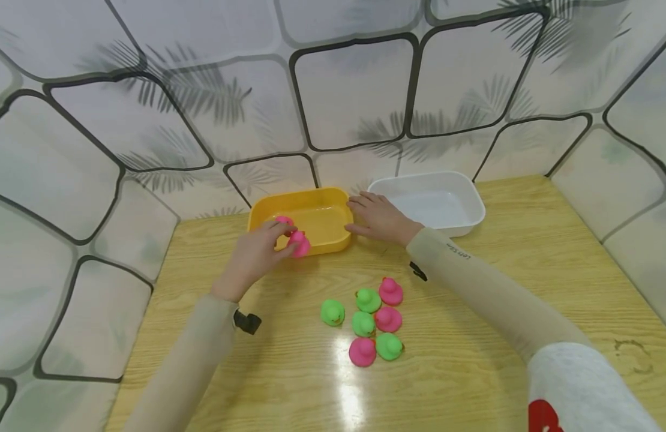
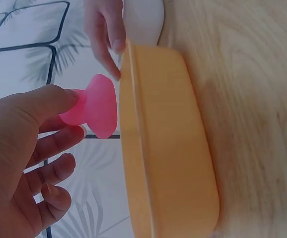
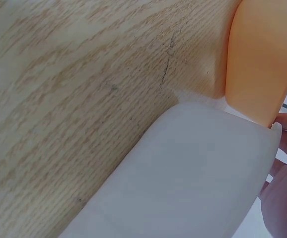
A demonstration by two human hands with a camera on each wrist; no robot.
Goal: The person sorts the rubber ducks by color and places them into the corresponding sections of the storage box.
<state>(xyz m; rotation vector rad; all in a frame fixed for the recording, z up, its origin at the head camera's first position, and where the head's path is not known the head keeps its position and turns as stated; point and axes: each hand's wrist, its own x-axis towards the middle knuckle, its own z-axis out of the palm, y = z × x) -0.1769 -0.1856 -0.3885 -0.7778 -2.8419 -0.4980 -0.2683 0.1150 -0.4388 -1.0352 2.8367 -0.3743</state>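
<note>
My left hand [image 1: 253, 258] pinches a pink toy duck [image 1: 299, 245] between thumb and forefinger, over the near rim of a yellow plastic tub [image 1: 330, 223]. In the left wrist view this pink duck [image 2: 103, 105] is held beside the tub's rim, its flat base turned toward the tub; the other fingers are loosely bent. A second pink duck [image 1: 284, 221] shows inside the tub, partly hidden by the left fingers. My right hand [image 1: 384, 217] lies at the tub's right rim, fingers extended, beside a white tub [image 1: 441, 204]. In the right wrist view only part of the right hand [image 3: 286, 186] shows.
Several green ducks [image 1: 333, 312] and three pink ducks [image 1: 389, 319] sit in a loose cluster on the wooden table [image 1: 473, 360], nearer to me than the tubs. A patterned wall covering [image 1: 354, 96] rises right behind the tubs and along both sides.
</note>
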